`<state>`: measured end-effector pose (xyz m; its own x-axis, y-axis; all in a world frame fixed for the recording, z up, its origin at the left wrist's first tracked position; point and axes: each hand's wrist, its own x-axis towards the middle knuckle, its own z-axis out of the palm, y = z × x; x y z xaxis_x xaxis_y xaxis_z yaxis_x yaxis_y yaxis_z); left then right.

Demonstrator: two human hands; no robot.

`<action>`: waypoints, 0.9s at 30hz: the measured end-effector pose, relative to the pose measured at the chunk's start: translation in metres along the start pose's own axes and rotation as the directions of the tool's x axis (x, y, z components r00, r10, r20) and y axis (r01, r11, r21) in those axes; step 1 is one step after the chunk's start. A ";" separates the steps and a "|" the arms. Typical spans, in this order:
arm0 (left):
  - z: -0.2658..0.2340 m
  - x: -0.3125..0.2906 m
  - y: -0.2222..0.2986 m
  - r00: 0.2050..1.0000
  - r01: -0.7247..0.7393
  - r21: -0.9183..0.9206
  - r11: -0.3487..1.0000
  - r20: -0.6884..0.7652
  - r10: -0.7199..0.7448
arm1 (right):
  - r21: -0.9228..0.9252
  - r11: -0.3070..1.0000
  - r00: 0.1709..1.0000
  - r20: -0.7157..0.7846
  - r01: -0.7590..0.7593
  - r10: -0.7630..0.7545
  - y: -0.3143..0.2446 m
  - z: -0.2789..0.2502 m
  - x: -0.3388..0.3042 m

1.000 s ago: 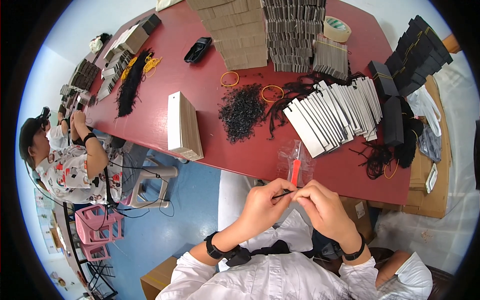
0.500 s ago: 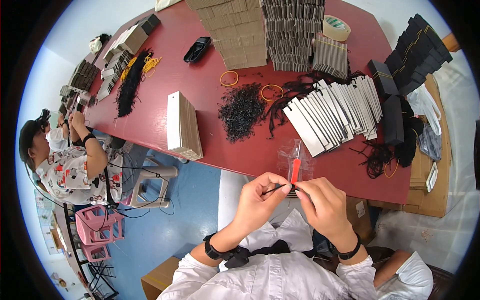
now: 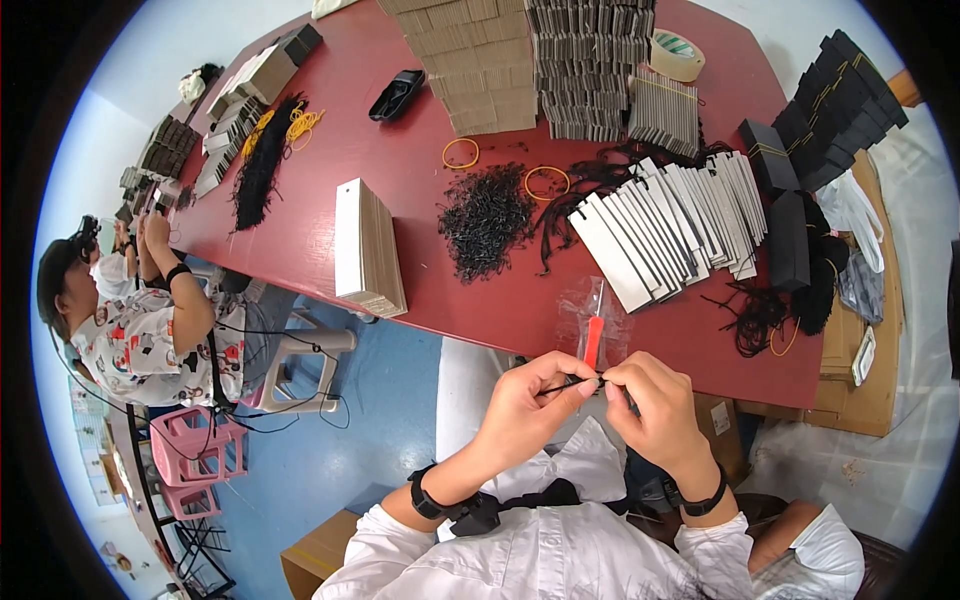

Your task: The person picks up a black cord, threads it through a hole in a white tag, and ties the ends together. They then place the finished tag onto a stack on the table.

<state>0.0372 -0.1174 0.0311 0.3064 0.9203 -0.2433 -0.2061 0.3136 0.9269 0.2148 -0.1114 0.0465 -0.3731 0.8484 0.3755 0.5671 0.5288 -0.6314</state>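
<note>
A thin black cord (image 3: 572, 385) runs between my two hands, just off the table's front edge. My left hand (image 3: 530, 405) is closed in a pinch around it. The thumb and fingertips of my right hand (image 3: 652, 405) are pressed together on the cord's other end; a small dark bit there is too small to make out. Just beyond my fingertips, a red-handled tool with a thin metal tip (image 3: 594, 340) lies on a crumpled clear plastic bag (image 3: 620, 328). Farther off is a heap of small black clips or fasteners (image 3: 482, 222). Overlapping white cards with black cords (image 3: 660, 235) spread out at the right.
On the red table (image 3: 470, 315) stand a stack of white-faced cards (image 3: 370, 250), tall cardboard stacks (image 3: 470, 70) and a tape roll (image 3: 677, 55). Black boxes (image 3: 788, 240) line the right edge. Another person (image 3: 150, 330) sits at the left, beside pink stools (image 3: 190, 450).
My hands have shifted slightly right and downward with the cord between them. The right fingers are curled more tightly around its end. The things on the table look the same.
</note>
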 end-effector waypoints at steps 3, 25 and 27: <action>0.003 -0.001 -0.001 0.998 -0.063 0.045 0.997 -0.010 0.063 | 0.081 0.995 0.998 0.044 -0.058 0.055 0.002 -0.002 0.000; -0.003 -0.001 0.002 0.995 0.083 -0.119 0.989 0.073 -0.075 | 0.011 1.000 0.991 0.130 0.027 -0.028 0.002 -0.005 0.002; -0.005 0.000 0.002 0.991 0.109 -0.139 0.984 0.093 -0.097 | 0.005 0.999 0.992 0.125 0.034 -0.035 0.002 -0.005 0.002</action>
<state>0.0319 -0.1157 0.0314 0.4098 0.8600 -0.3040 -0.2989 0.4415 0.8460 0.2186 -0.1082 0.0495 -0.4817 0.8200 0.3092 0.5501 0.5575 -0.6217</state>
